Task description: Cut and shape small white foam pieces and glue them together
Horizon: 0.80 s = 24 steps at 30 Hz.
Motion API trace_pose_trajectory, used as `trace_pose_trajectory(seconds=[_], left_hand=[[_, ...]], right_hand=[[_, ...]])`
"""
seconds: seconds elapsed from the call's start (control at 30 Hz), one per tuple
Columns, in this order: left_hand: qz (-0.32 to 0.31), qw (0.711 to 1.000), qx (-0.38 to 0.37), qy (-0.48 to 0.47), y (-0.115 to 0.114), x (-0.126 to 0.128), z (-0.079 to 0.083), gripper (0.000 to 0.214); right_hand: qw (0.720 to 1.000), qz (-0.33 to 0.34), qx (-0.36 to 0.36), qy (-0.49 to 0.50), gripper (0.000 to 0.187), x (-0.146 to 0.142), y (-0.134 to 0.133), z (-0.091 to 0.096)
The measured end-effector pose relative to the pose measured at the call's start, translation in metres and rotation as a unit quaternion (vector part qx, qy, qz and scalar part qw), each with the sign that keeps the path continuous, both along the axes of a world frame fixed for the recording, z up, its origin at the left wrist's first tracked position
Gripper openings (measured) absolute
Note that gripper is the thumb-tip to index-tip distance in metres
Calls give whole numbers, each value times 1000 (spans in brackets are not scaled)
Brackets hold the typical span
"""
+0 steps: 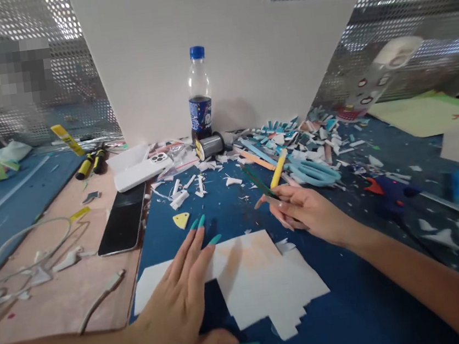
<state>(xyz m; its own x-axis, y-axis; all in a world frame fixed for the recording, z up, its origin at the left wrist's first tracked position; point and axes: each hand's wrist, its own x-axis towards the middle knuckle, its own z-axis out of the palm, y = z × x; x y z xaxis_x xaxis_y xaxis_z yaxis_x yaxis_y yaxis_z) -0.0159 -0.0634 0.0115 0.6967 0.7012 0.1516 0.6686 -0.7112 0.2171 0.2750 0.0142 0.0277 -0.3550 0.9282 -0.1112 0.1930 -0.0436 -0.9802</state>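
Observation:
My left hand (181, 293) is spread flat with its fingers apart, over the left part of a white paper sheet. Close to its fingertips lies a small yellow triangular piece (181, 220) with tiny dark dots. Pinched in my right hand (306, 213) is a thin dark green tool (257, 179), pointing up and to the left; its exact kind is unclear. Beneath and between the hands lies white cut paper (263, 289) with stepped edges and a pale orange coloured patch. Just beyond my right fingers is a yellow stick-like tool (278, 169).
Blue-handled scissors (312, 171) lie by a heap of paper scraps (291, 132). Behind stand a soda bottle (199, 98) and a grey spool (212, 146). A black phone (123, 220) and white phone (143, 172) lie left; a dark blue glue gun (393, 194) lies right.

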Motion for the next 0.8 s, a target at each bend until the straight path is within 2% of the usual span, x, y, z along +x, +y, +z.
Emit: trace_pose_trajectory(seconds=[0.07, 0.2, 0.3, 0.37, 0.43, 0.53, 0.63, 0.73, 0.8], left_hand=[[5, 999, 21, 33, 0, -4, 10, 122], [13, 995, 17, 95, 1, -11, 27, 104], [59, 991, 10, 116, 4, -13, 25, 89], [47, 989, -45, 135, 9, -13, 20, 88], [25, 988, -36, 146, 15, -9, 21, 86], [6, 987, 25, 156, 32, 6, 41, 71], [-62, 984, 65, 154, 59, 32, 74, 72], [-116, 976, 57, 176, 89, 58, 95, 78], [-133, 973, 46, 185, 106, 69, 97, 77]], right_hand=[[1000, -4, -5, 9, 42, 0, 0, 0], [1000, -7, -1, 17, 44, -6, -1, 1], [1000, -1, 7, 16, 49, -12, -10, 8], [1000, 0, 15, 13, 49, -12, -21, 19], [1000, 0, 23, 4, 47, -5, -35, 34], [999, -9, 36, -15, 44, 20, -52, 59], [991, -76, 95, -50, 47, 47, -54, 75], [989, -92, 103, -58, 48, 61, -44, 78], [992, -76, 87, -56, 49, 61, -35, 75]])
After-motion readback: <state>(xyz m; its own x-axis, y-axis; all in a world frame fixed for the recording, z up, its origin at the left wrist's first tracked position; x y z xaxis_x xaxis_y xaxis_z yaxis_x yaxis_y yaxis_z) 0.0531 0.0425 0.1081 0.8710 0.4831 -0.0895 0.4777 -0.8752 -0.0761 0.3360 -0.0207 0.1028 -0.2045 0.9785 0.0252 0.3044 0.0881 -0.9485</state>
